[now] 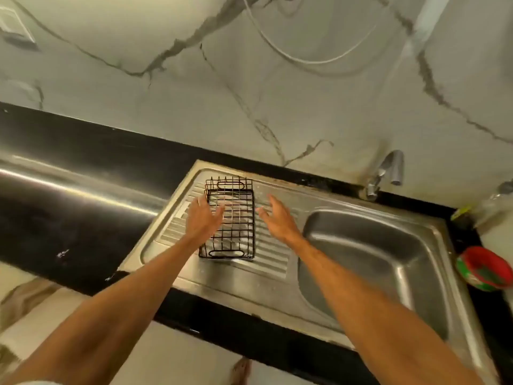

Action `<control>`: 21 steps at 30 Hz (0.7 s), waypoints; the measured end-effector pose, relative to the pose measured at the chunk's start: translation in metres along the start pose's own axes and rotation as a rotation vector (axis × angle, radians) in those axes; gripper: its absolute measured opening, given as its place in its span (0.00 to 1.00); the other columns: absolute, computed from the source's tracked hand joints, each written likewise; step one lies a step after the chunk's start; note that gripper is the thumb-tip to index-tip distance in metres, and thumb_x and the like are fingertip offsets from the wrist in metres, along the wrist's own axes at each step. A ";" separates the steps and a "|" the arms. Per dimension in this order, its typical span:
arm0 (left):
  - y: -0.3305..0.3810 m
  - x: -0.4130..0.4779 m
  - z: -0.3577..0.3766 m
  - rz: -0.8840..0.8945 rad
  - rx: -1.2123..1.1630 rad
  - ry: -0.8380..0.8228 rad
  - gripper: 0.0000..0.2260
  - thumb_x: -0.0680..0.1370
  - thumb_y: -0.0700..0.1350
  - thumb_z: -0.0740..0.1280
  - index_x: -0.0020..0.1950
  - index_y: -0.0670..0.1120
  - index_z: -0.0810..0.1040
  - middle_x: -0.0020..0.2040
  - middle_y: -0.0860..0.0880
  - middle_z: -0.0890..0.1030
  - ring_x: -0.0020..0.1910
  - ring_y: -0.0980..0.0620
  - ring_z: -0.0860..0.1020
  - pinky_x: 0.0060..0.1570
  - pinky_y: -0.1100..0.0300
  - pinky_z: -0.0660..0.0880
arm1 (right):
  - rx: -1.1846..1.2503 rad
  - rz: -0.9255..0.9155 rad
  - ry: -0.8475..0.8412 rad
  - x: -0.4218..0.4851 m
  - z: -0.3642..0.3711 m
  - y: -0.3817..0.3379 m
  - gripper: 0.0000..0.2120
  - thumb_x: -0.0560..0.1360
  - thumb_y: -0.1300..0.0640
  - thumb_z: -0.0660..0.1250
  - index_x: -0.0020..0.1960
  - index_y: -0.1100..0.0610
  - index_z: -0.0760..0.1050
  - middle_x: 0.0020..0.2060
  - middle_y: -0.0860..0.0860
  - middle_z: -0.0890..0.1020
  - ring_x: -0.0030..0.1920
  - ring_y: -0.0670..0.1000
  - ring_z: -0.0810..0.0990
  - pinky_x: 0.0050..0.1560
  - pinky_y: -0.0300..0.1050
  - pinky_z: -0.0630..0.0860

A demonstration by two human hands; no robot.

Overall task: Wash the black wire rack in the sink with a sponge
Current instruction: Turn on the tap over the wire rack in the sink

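Your left hand (pixel 204 219) hangs with its fingers (pixel 219 212) straight and spread, grasping nothing. They overlap the left edge of the black rectangular wire rack (pixel 239 226), and you cannot tell from here whether they touch it. Your right hand (pixel 279 222) is just as released, its fingers (pixel 261 211) splayed just beside the rack's right edge and apart from it, so the rack lies between your two sets of fingers. It sits flat on the ribbed stainless steel drainboard (pixel 273 255), with a looped handle at its near end and another at its far end. To the right of your right fingers lies the stainless steel sink basin (pixel 361 254), with the grey metal tap (pixel 390 168) beyond it against the veined marble wall (pixel 194 107). Far to the right of those fingers, a round red and green bowl (pixel 483 269) stands on the glossy black worktop (pixel 69 218)
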State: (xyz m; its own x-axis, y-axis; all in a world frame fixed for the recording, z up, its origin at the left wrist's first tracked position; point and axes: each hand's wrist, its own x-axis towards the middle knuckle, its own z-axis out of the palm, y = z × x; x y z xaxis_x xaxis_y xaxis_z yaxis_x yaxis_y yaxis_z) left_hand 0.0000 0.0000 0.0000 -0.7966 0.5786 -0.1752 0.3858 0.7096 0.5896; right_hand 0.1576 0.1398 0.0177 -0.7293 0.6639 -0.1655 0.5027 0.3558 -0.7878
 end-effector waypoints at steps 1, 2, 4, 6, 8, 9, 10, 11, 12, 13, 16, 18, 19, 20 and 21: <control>-0.008 0.009 -0.001 -0.066 -0.050 -0.011 0.37 0.82 0.62 0.62 0.82 0.41 0.55 0.81 0.37 0.58 0.79 0.35 0.59 0.77 0.38 0.60 | 0.054 0.036 -0.020 0.008 0.009 -0.002 0.31 0.80 0.43 0.61 0.79 0.50 0.55 0.77 0.54 0.62 0.76 0.57 0.62 0.74 0.57 0.61; -0.013 0.018 -0.004 -0.115 -0.092 -0.031 0.37 0.81 0.61 0.64 0.82 0.41 0.56 0.80 0.36 0.60 0.78 0.35 0.61 0.76 0.37 0.62 | 0.100 0.074 -0.048 0.016 0.018 -0.005 0.31 0.80 0.44 0.62 0.79 0.51 0.55 0.76 0.54 0.63 0.75 0.57 0.63 0.73 0.57 0.62; -0.021 0.026 -0.010 -0.214 -0.238 -0.144 0.36 0.81 0.58 0.66 0.81 0.41 0.58 0.79 0.36 0.63 0.77 0.35 0.64 0.73 0.36 0.65 | 0.170 0.156 -0.106 0.026 0.035 -0.008 0.32 0.80 0.45 0.63 0.79 0.51 0.54 0.77 0.53 0.62 0.75 0.57 0.63 0.73 0.58 0.63; -0.019 0.031 -0.016 -0.319 -0.409 -0.252 0.36 0.81 0.56 0.68 0.82 0.43 0.56 0.80 0.39 0.62 0.77 0.35 0.64 0.69 0.33 0.68 | 0.214 0.214 -0.133 0.035 0.047 -0.008 0.34 0.79 0.45 0.63 0.79 0.48 0.52 0.78 0.52 0.59 0.76 0.57 0.61 0.74 0.61 0.62; -0.016 0.037 -0.022 -0.373 -0.488 -0.303 0.36 0.80 0.55 0.69 0.82 0.46 0.56 0.81 0.41 0.62 0.77 0.35 0.64 0.66 0.32 0.69 | 0.261 0.239 -0.139 0.047 0.052 -0.006 0.33 0.79 0.46 0.64 0.79 0.48 0.52 0.78 0.52 0.60 0.76 0.57 0.61 0.73 0.61 0.62; -0.016 0.041 -0.022 -0.379 -0.505 -0.310 0.36 0.80 0.54 0.70 0.82 0.47 0.57 0.80 0.42 0.64 0.76 0.36 0.64 0.65 0.33 0.70 | 0.277 0.253 -0.134 0.051 0.052 -0.007 0.33 0.79 0.47 0.64 0.79 0.49 0.52 0.77 0.52 0.61 0.75 0.57 0.63 0.73 0.61 0.63; -0.016 0.044 -0.022 -0.389 -0.507 -0.306 0.35 0.79 0.53 0.71 0.81 0.47 0.58 0.79 0.42 0.66 0.75 0.35 0.66 0.63 0.34 0.71 | 0.289 0.263 -0.133 0.055 0.050 -0.008 0.33 0.79 0.49 0.64 0.79 0.50 0.53 0.77 0.52 0.62 0.74 0.57 0.64 0.72 0.61 0.65; -0.015 0.046 -0.022 -0.396 -0.513 -0.293 0.34 0.79 0.52 0.72 0.80 0.47 0.60 0.77 0.41 0.68 0.73 0.35 0.68 0.61 0.36 0.73 | 0.307 0.277 -0.129 0.059 0.049 -0.007 0.33 0.79 0.51 0.65 0.79 0.50 0.54 0.77 0.53 0.62 0.73 0.57 0.66 0.71 0.61 0.67; -0.015 0.049 -0.020 -0.400 -0.527 -0.276 0.33 0.78 0.50 0.74 0.78 0.46 0.63 0.75 0.41 0.71 0.71 0.36 0.71 0.59 0.39 0.76 | 0.316 0.285 -0.131 0.061 0.048 -0.006 0.33 0.79 0.52 0.66 0.79 0.50 0.54 0.77 0.54 0.62 0.72 0.57 0.67 0.70 0.61 0.68; -0.013 0.050 -0.019 -0.390 -0.543 -0.253 0.31 0.76 0.49 0.76 0.76 0.46 0.67 0.72 0.40 0.74 0.68 0.37 0.74 0.58 0.39 0.78 | 0.324 0.290 -0.133 0.062 0.046 -0.004 0.34 0.79 0.53 0.67 0.79 0.51 0.54 0.76 0.55 0.63 0.71 0.57 0.69 0.68 0.62 0.70; 0.000 0.047 -0.012 -0.315 -0.529 -0.192 0.29 0.72 0.46 0.79 0.70 0.43 0.73 0.62 0.44 0.78 0.60 0.40 0.79 0.56 0.39 0.81 | 0.328 0.289 -0.140 0.056 0.037 0.007 0.34 0.77 0.52 0.68 0.78 0.52 0.56 0.73 0.56 0.67 0.67 0.57 0.73 0.62 0.63 0.75; 0.019 0.040 -0.004 -0.233 -0.459 -0.184 0.28 0.70 0.45 0.80 0.66 0.42 0.75 0.59 0.45 0.80 0.57 0.41 0.80 0.57 0.41 0.81 | 0.343 0.289 -0.125 0.046 0.027 0.021 0.33 0.77 0.51 0.69 0.77 0.52 0.59 0.70 0.55 0.72 0.64 0.55 0.75 0.61 0.61 0.76; 0.031 0.034 0.001 -0.195 -0.429 -0.176 0.25 0.70 0.43 0.80 0.64 0.42 0.76 0.57 0.44 0.81 0.56 0.42 0.81 0.56 0.42 0.82 | 0.355 0.296 -0.107 0.040 0.020 0.028 0.32 0.77 0.51 0.69 0.77 0.51 0.60 0.68 0.54 0.74 0.62 0.54 0.77 0.59 0.60 0.77; 0.043 0.028 0.005 -0.166 -0.414 -0.170 0.23 0.71 0.41 0.80 0.62 0.42 0.76 0.55 0.44 0.82 0.54 0.43 0.82 0.54 0.42 0.82 | 0.364 0.302 -0.088 0.033 0.012 0.035 0.31 0.77 0.50 0.69 0.76 0.50 0.61 0.66 0.53 0.75 0.61 0.53 0.77 0.57 0.59 0.79; 0.055 0.022 0.013 -0.138 -0.405 -0.165 0.22 0.71 0.39 0.79 0.62 0.41 0.77 0.55 0.43 0.83 0.53 0.43 0.83 0.52 0.43 0.83 | 0.382 0.313 -0.063 0.026 0.002 0.044 0.32 0.77 0.50 0.69 0.77 0.50 0.60 0.66 0.52 0.75 0.60 0.53 0.78 0.52 0.56 0.81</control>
State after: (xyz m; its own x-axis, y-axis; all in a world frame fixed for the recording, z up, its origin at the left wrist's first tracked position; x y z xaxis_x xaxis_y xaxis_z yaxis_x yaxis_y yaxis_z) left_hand 0.0092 0.0569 0.0186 -0.7305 0.5689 -0.3777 0.0417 0.5892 0.8069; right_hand 0.1594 0.1715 -0.0224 -0.6030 0.6550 -0.4553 0.5049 -0.1286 -0.8535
